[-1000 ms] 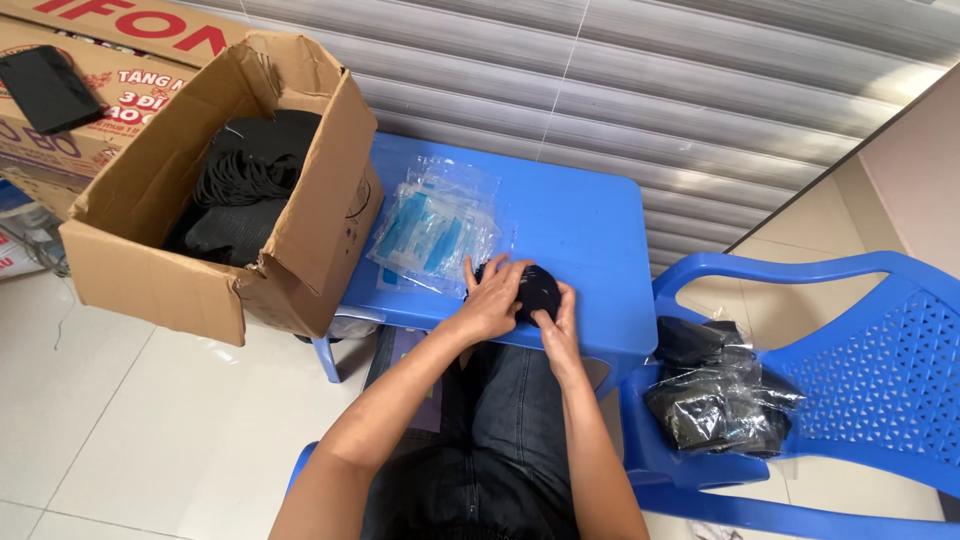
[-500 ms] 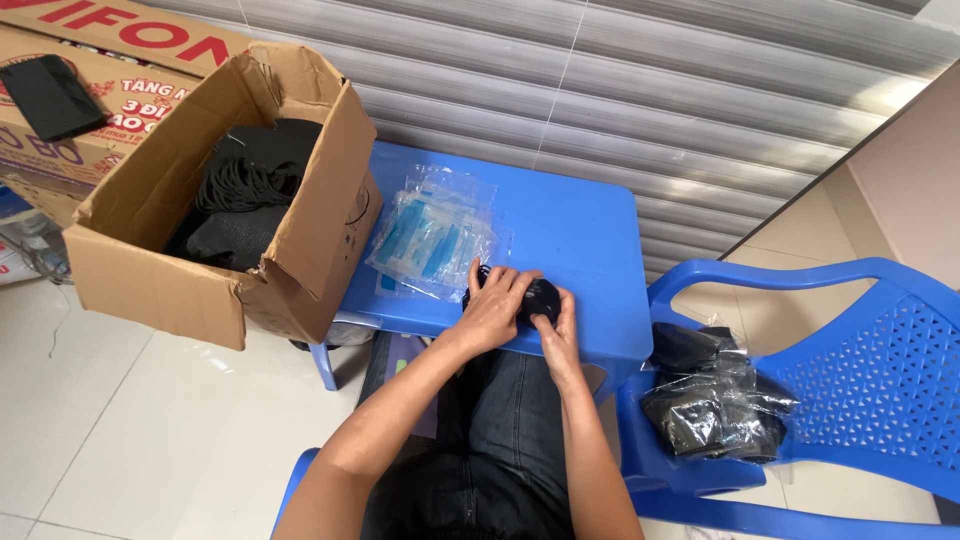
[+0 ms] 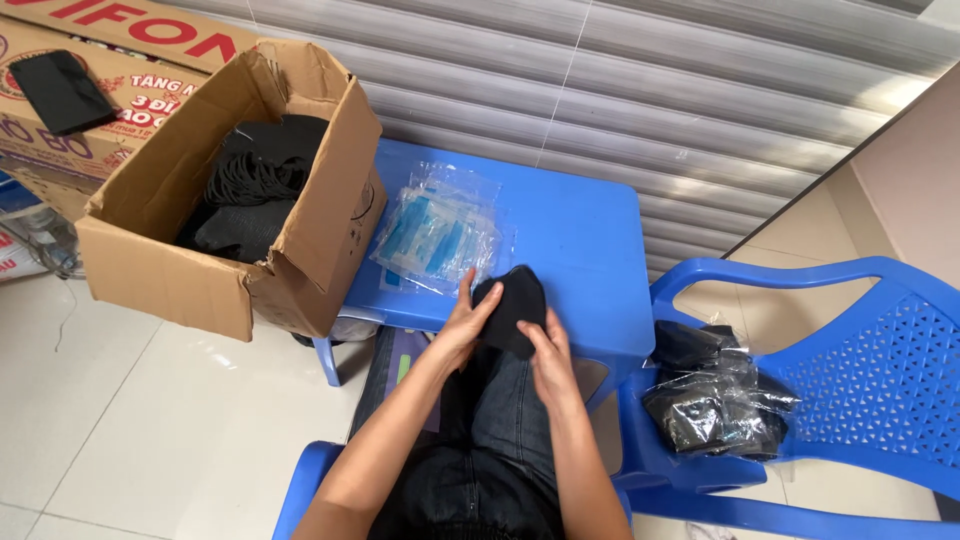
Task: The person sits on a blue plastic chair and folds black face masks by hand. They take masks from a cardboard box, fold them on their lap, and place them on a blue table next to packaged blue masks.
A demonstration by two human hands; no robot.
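Both of my hands hold a black fabric piece (image 3: 514,306) at the near edge of the small blue plastic table (image 3: 580,240). My left hand (image 3: 466,322) grips its left side with the fingers laid over it. My right hand (image 3: 546,350) holds its lower right edge. A pile of clear plastic bags with blue print (image 3: 437,232) lies on the table just beyond my left hand.
An open cardboard box (image 3: 225,290) with black fabric items inside stands at the left on the tiled floor. A blue plastic chair (image 3: 860,370) at the right carries bagged black items (image 3: 712,405). More printed cartons stand behind the box. A ribbed metal shutter runs along the back.
The black fabric piece has shifted slightly toward me at the table's near edge. My hands keep hold of it and have changed their grip a little.
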